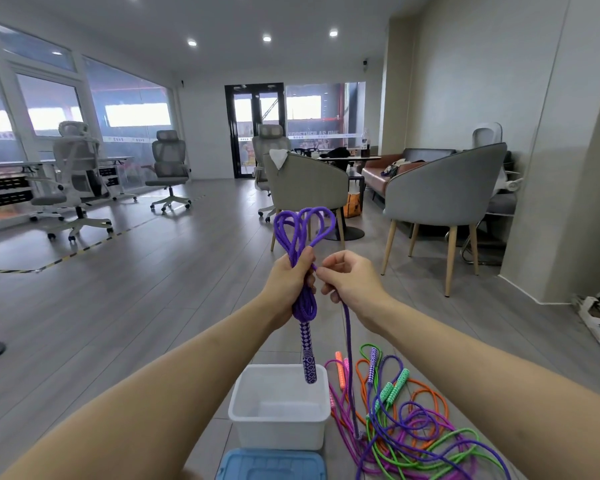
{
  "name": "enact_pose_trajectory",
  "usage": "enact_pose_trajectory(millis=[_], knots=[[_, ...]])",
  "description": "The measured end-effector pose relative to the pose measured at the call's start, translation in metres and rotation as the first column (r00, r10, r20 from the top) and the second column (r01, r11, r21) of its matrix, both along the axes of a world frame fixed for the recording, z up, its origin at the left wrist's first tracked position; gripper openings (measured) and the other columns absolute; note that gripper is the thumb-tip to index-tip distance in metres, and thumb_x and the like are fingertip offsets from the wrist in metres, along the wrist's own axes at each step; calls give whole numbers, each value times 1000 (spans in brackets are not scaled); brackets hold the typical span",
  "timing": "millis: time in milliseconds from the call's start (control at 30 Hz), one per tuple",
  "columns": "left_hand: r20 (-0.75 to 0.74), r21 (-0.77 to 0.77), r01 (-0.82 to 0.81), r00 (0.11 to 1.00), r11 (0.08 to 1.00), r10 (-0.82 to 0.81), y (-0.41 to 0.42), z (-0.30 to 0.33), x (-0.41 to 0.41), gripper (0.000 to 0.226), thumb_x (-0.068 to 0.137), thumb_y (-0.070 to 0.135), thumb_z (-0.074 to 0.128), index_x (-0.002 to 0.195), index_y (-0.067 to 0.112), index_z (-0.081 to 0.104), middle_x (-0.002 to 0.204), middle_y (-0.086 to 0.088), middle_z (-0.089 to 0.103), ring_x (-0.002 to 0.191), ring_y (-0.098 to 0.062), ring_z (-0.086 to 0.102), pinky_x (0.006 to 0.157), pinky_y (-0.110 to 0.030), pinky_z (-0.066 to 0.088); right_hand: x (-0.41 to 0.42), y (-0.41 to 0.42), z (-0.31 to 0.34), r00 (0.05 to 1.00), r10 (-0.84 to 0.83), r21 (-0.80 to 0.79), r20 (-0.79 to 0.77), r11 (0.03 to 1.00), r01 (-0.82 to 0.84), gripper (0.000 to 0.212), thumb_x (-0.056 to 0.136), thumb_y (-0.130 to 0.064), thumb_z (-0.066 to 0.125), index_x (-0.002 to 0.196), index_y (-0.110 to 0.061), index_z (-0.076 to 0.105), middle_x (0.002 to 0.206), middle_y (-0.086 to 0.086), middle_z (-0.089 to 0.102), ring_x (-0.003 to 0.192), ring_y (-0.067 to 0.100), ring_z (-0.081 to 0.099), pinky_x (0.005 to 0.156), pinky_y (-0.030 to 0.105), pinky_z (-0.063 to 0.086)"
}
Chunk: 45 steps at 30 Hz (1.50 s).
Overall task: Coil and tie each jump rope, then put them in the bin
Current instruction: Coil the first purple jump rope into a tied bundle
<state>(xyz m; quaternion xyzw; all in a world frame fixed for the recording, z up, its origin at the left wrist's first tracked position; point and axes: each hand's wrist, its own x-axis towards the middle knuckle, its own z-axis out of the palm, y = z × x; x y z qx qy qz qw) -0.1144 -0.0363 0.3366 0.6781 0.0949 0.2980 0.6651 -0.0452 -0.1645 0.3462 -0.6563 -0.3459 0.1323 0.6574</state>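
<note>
Under us we see a grey wood-plank floor [125, 306]. On it stands a white plastic bin [279, 407], and a blue lid [272, 465] lies just before it, at the bottom edge. Just to the right of the bin lies a tangled heap of jump ropes [413, 427] in purple, green, orange and pink, their handles pointing toward the room.

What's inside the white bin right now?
Nothing visible inside the white bin: bare floor and far wall. The near wall hides the front of the floor. The purple handle hanging from the left hand overlaps the back rim; whether it dips inside can't be told.
</note>
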Motion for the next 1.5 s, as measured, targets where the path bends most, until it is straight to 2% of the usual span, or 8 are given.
enact_pose_trajectory(millis=[133, 267, 400, 600, 833, 1000, 1267, 1500], knots=[[98, -273, -12, 994, 962, 40, 9, 4, -3, 31, 107, 37, 49, 105, 8, 58, 81, -6, 62, 77, -21, 65, 81, -38, 58, 3, -9, -4, 983, 177, -143, -45, 973, -181, 15, 102, -16, 59, 114, -9, 62, 84, 9, 70, 57, 15, 57, 53, 27, 44], [190, -505, 9, 977, 863, 101, 17, 17, -7, 29, 107, 38, 49, 89, 15, 54, 64, 3, 49, 51, -11, 50, 60, -30, 54, 16, -21, -9, 958, 286, -319, 5, 909, -270, 17, 105, -22, 56, 112, -10, 66, 73, 5, 64, 54, 12, 48, 50, 26, 39], [159, -548, -23, 979, 836, 130, 30, 24, -18, 31, 105, 42, 52, 91, 15, 55, 64, 5, 48, 47, -7, 40, 47, -21, 43, 33, -37, -13, 942, 333, -456, 37, 845, -281, 25, 104, -23, 53, 95, -7, 70, 64, -1, 51, 52, 10, 42, 50, 25, 35], [179, -592, 83, 983, 801, 30, 49, 25, -39, 30, 102, 45, 56, 91, 17, 56, 64, 6, 46, 43, -4, 37, 40, -15, 38, 56, -57, -18, 978, 183, -463, 101, 878, -117, 29, 100, -14, 46, 77, -8, 62, 55, -4, 45, 52, 12, 38, 50, 25, 34], [45, -450, 86, 996, 889, -73, 42, 18, -42, 30, 104, 41, 53, 97, 12, 56, 72, -2, 58, 60, -16, 59, 61, -30, 57, 54, -56, -11, 967, 250, -372, 55, 904, -213, 25, 103, -12, 45, 90, -6, 66, 64, 0, 45, 53, 10, 38, 48, 22, 34], [-154, -187, 111, 978, 976, -141, 20, 8, -36, 37, 106, 41, 49, 112, 5, 58, 109, -15, 70, 99, -33, 75, 85, -45, 62, 43, -46, -7, 945, 307, -426, 115, 874, -232, 26, 102, -15, 51, 94, -8, 75, 67, -1, 50, 55, 7, 40, 49, 19, 33], [-242, -114, 297, 917, 948, -317, -1, 2, -30, 39, 108, 41, 43, 115, 5, 52, 116, -19, 73, 104, -39, 73, 80, -39, 61, 24, -25, 0, 904, 110, -300, 413, 954, 21, 16, 101, -17, 60, 99, -23, 75, 88, -4, 71, 82, 8, 65, 74, 22, 50], [-242, -135, 312, 910, 940, -337, -4, 3, -30, 44, 109, 42, 41, 129, 5, 56, 108, -18, 72, 99, -35, 73, 84, -40, 61, 20, -18, 0, 897, 57, -216, 439, 975, 44, 12, 101, -20, 63, 103, -29, 71, 96, -12, 70, 90, 4, 66, 76, 18, 48]])
